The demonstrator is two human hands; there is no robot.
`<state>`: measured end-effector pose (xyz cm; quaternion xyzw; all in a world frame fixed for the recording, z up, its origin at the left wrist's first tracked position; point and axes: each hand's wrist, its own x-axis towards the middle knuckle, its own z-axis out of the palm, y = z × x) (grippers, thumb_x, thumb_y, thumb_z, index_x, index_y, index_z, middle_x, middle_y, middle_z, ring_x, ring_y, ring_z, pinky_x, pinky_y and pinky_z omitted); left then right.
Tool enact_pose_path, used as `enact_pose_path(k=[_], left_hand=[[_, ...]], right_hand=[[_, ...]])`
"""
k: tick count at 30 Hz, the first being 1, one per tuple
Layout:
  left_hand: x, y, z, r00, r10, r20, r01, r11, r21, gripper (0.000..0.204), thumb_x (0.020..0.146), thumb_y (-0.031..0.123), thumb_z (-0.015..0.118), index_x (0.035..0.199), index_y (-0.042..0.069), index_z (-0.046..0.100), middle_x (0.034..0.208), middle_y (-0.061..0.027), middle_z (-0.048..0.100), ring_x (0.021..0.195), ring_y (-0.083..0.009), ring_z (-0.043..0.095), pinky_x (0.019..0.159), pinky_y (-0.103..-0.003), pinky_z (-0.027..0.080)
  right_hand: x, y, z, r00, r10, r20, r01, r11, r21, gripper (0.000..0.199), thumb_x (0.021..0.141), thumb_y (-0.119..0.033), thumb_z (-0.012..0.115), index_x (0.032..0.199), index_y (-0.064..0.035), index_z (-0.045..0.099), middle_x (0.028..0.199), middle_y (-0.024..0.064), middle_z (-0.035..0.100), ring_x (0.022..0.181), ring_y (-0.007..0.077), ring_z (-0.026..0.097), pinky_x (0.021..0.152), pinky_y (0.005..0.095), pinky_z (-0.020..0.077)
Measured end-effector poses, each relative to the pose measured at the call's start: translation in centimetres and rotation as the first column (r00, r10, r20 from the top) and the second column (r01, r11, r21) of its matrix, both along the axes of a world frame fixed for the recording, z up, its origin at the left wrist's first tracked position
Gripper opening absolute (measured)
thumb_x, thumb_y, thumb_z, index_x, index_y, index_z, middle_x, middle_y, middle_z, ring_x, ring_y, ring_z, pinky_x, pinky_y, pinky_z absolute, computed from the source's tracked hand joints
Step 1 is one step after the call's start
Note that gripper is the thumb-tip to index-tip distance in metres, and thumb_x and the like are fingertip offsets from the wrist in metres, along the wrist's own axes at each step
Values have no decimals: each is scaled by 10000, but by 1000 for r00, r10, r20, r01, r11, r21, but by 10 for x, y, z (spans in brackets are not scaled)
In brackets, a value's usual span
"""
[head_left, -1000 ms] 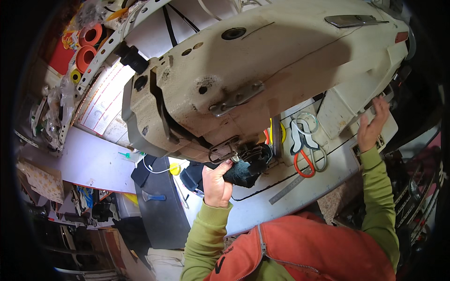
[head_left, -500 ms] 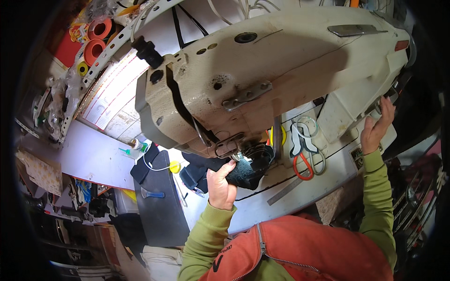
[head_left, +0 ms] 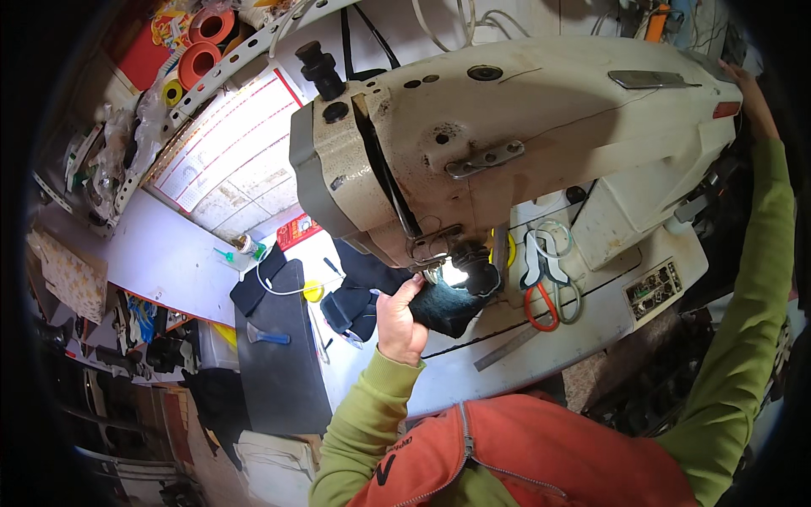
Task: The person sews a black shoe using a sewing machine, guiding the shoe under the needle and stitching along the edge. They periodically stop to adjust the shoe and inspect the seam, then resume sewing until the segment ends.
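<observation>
A large beige sewing machine (head_left: 541, 110) spans the view. Below its needle end lies a dark shoe-like piece of fuzzy blue-black fabric (head_left: 448, 308), brightly lit at the stitching spot. My left hand (head_left: 400, 325) grips this fabric's left edge, thumb on top, close to the presser foot. At the far right end of the machine my right hand (head_left: 748, 89) curls around the handwheel; the machine's body hides much of the wheel and the fingers.
Orange-handled scissors (head_left: 541, 296) and a metal ruler (head_left: 507, 348) lie right of the fabric. To the left are a black mat (head_left: 287, 372), a blue-handled tool (head_left: 269, 336) and dark fabric pieces (head_left: 348, 311). Tape rolls (head_left: 198, 63) stand at the upper left.
My right hand has moved up from beside the machine's base to its right end. My left hand stays on the fabric. The view has shifted, so the machine appears further right.
</observation>
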<state>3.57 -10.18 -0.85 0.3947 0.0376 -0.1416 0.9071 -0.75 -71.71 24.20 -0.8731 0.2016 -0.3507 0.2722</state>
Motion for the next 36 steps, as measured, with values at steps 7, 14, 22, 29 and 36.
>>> enact_pose_path(k=[7, 14, 22, 29, 36], left_hand=[[-4, -2, 16, 989, 130, 69, -133, 990, 36, 210, 809, -68, 605, 1012, -19, 626, 946, -87, 666, 845, -202, 655, 788, -333, 532], [-35, 35, 19, 996, 85, 32, -88, 991, 97, 329, 814, -71, 585, 1129, 23, 565, 1034, -53, 620, 926, -183, 626, 834, -309, 528], [-70, 71, -90, 985, -99, -143, 63, 969, -239, 310, 865, 179, 635, 1120, 14, 576, 1014, -88, 641, 1025, -250, 585, 1044, -416, 385], [-106, 48, -58, 945, -192, -264, 170, 980, -103, 371, 819, -22, 634, 1180, 15, 556, 1138, -98, 615, 1057, -218, 584, 953, -340, 448], [-78, 140, -91, 939, -144, 311, -300, 94, 949, 319, 695, -38, 635, 1007, 29, 624, 991, -96, 623, 934, -248, 592, 804, -331, 482]], right_hand=[[-24, 33, -164, 764, -43, 643, -169, 949, 265, 484, 1007, -334, 407, 1301, 42, 487, 1295, 114, 535, 1177, 190, 500, 1010, 304, 365], [-28, 67, -56, 811, -138, 568, 149, 988, 27, 508, 940, -408, 531, 1245, -2, 564, 1231, 120, 589, 1123, 212, 538, 955, 295, 384], [-61, 307, -160, 750, 602, 275, -291, 673, -680, 299, 839, -140, 586, 1110, -12, 585, 1148, 117, 570, 1066, 232, 545, 947, 361, 422], [-85, 378, -313, 669, 655, -353, -741, 624, -246, 268, 731, -80, 646, 993, -43, 600, 1055, 94, 577, 977, 287, 549, 869, 398, 440], [-101, 393, -329, 732, 638, -240, -680, 707, -194, 217, 735, -72, 652, 946, -40, 613, 998, 92, 592, 910, 290, 557, 804, 398, 439]])
